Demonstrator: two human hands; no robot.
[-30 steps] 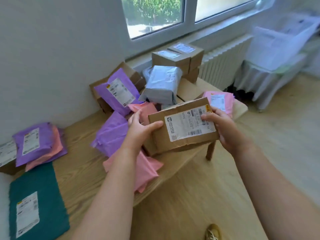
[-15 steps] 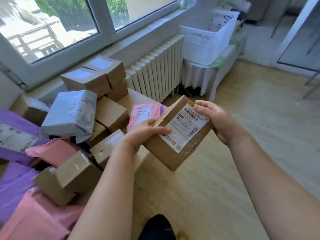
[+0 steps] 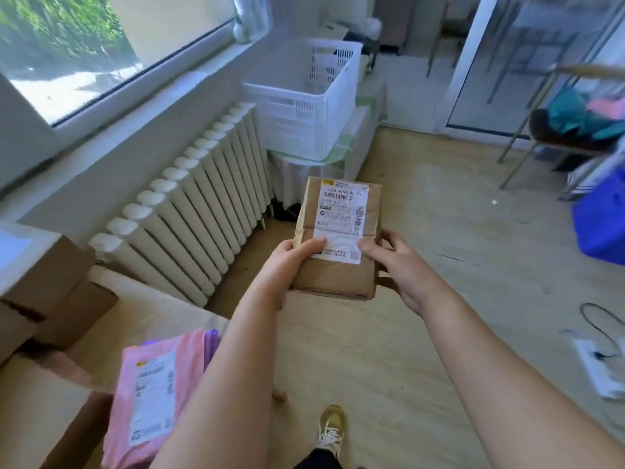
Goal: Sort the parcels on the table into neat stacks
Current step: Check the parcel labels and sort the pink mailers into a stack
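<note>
box | label: "102A N294 00" (N294 repeated lower) | rest illegible

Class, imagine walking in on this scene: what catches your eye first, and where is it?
The brown cardboard parcel with its white label, held mid-frame over the floor by the left hand and right hand. Next, the white basket beyond it, and the pink mailer at lower left.

White basket beside radiator
</note>
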